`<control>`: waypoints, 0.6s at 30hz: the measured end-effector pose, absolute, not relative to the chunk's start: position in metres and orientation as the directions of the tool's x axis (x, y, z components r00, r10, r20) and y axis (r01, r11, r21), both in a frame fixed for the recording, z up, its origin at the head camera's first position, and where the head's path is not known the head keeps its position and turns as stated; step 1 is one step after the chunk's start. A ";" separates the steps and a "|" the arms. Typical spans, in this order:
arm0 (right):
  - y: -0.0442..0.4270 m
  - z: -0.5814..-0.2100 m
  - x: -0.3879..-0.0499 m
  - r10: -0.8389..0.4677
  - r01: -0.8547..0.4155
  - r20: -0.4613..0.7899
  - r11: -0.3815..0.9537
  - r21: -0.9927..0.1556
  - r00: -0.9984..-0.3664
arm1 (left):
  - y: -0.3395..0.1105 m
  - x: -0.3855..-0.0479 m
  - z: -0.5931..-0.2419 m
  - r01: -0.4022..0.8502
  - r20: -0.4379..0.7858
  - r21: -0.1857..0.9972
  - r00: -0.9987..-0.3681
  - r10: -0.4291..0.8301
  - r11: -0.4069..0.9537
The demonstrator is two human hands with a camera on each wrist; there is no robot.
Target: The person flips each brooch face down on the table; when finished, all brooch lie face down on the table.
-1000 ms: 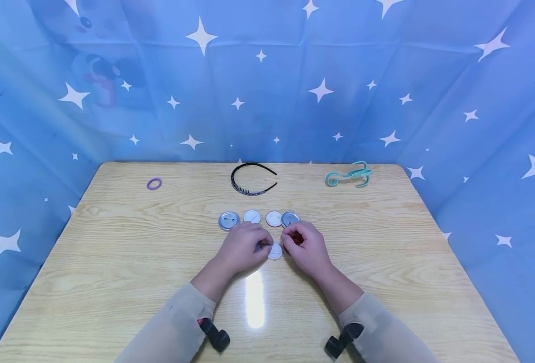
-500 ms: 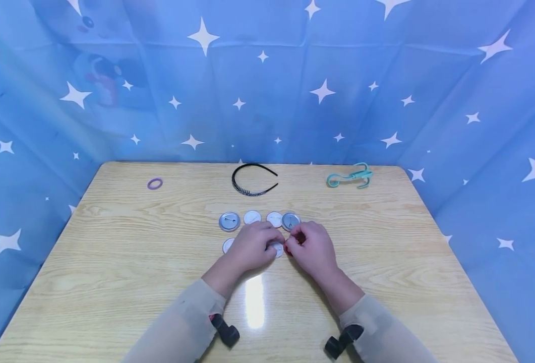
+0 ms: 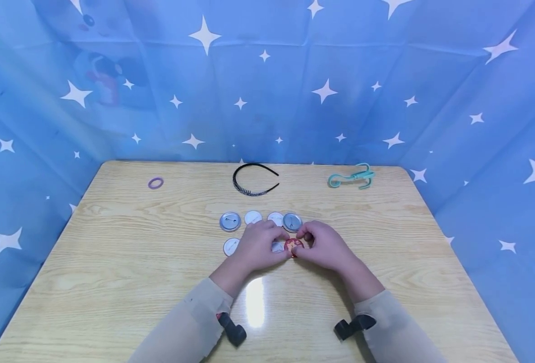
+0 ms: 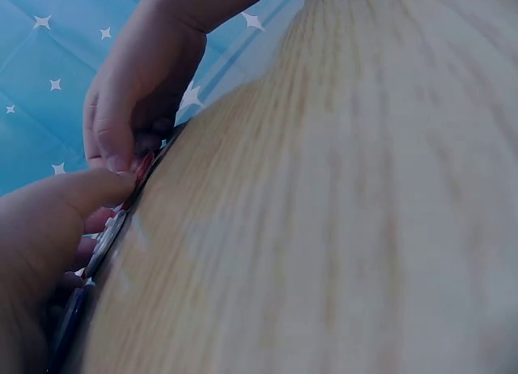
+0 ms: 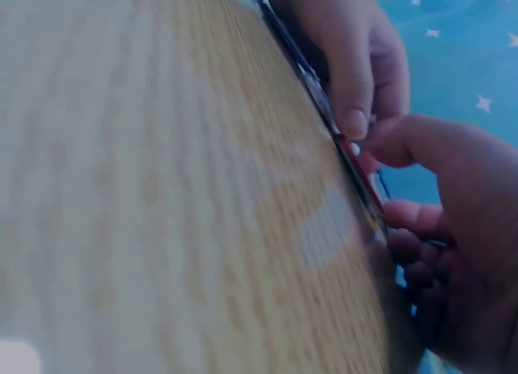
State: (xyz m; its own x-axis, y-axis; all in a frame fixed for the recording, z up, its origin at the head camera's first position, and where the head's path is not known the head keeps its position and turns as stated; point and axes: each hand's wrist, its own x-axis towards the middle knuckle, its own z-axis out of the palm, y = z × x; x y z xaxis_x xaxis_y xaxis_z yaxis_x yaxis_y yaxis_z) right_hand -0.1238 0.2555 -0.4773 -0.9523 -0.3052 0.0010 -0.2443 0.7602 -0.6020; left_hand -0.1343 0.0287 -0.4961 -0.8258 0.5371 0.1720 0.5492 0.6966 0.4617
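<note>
A red patterned button badge point(image 3: 294, 244) lies at the right end of the front row of badges. My right hand point(image 3: 325, 245) pinches it by the edge between thumb and finger. From the other side, my left hand point(image 3: 260, 244) has its thumb and index finger curled at the same badge's left edge. Beneath the left hand's arch a white badge point(image 3: 277, 247) is partly visible; the left palm may hide more. Both wrist views show the thumbs meeting near the red badge point(image 4: 144, 167), which lies low against the tabletop point(image 5: 162, 188).
Behind the hands lie two silver-backed badges point(image 3: 230, 221) with pins and two white badges point(image 3: 252, 217). Another white badge point(image 3: 231, 246) sits left of my left hand. Farther back are a purple ring point(image 3: 156, 183), a black headband point(image 3: 248, 192) and a teal wire-like object point(image 3: 352, 176).
My left hand has shifted right, from the white badge to the red one, uncovering a white badge at left. My right hand has opened its grip wider, and the red badge shows more.
</note>
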 end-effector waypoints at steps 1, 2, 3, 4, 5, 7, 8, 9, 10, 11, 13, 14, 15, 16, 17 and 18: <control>0.256 -0.476 -0.124 -0.321 -0.254 -0.004 0.756 -0.603 -0.947 | 0.029 -0.134 -0.497 0.547 0.170 0.464 -0.827 0.536 0.697; 0.257 -0.475 -0.124 -0.336 -0.265 -0.005 0.751 -0.604 -0.942 | 0.029 -0.134 -0.497 0.544 0.168 0.468 -0.828 0.534 0.696; 0.258 -0.475 -0.124 -0.347 -0.273 -0.007 0.750 -0.602 -0.938 | 0.029 -0.133 -0.497 0.543 0.168 0.470 -0.829 0.533 0.696; 0.258 -0.474 -0.124 -0.355 -0.278 -0.009 0.748 -0.603 -0.935 | 0.028 -0.133 -0.498 0.543 0.169 0.470 -0.829 0.533 0.696; 0.258 -0.474 -0.124 -0.364 -0.286 -0.008 0.746 -0.602 -0.931 | 0.028 -0.133 -0.498 0.545 0.170 0.468 -0.828 0.534 0.695; 0.258 -0.475 -0.124 -0.374 -0.297 -0.005 0.744 -0.599 -0.927 | 0.027 -0.133 -0.499 0.549 0.175 0.467 -0.826 0.536 0.694; 0.259 -0.475 -0.124 -0.379 -0.304 0.000 0.742 -0.598 -0.925 | 0.027 -0.133 -0.499 0.550 0.178 0.467 -0.825 0.536 0.692; 0.259 -0.475 -0.124 -0.385 -0.312 0.006 0.740 -0.596 -0.923 | 0.027 -0.133 -0.499 0.551 0.179 0.468 -0.825 0.537 0.691; 0.259 -0.475 -0.124 -0.391 -0.322 0.014 0.735 -0.597 -0.920 | 0.027 -0.133 -0.499 0.551 0.180 0.470 -0.824 0.537 0.689; 0.260 -0.476 -0.124 -0.396 -0.329 0.021 0.731 -0.598 -0.918 | 0.027 -0.133 -0.500 0.549 0.182 0.475 -0.826 0.534 0.687; 0.260 -0.476 -0.124 -0.398 -0.335 0.035 0.718 -0.610 -0.917 | 0.026 -0.133 -0.500 0.545 0.187 0.489 -0.829 0.528 0.682; 0.260 -0.477 -0.124 -0.396 -0.334 0.040 0.713 -0.616 -0.917 | 0.026 -0.133 -0.501 0.541 0.190 0.497 -0.831 0.524 0.679; 0.261 -0.478 -0.123 -0.391 -0.330 0.043 0.708 -0.625 -0.919 | 0.026 -0.133 -0.501 0.538 0.192 0.504 -0.832 0.520 0.675; 0.261 -0.479 -0.123 -0.382 -0.321 0.044 0.702 -0.636 -0.923 | 0.026 -0.133 -0.501 0.536 0.197 0.512 -0.834 0.516 0.671; 0.262 -0.481 -0.123 -0.369 -0.307 0.043 0.698 -0.647 -0.928 | 0.026 -0.133 -0.502 0.534 0.201 0.521 -0.835 0.512 0.666; 0.263 -0.482 -0.123 -0.355 -0.294 0.043 0.693 -0.658 -0.934 | 0.026 -0.133 -0.502 0.533 0.205 0.525 -0.836 0.510 0.663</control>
State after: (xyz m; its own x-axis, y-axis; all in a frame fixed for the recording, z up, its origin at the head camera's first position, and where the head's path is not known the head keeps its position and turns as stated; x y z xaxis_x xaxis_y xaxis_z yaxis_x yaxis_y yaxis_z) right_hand -0.1231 0.2626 -0.4822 -0.9337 -0.3555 0.0430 -0.2943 0.6934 -0.6578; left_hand -0.1334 0.0265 -0.5018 -0.8356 0.5097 0.2048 0.5334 0.6635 0.5247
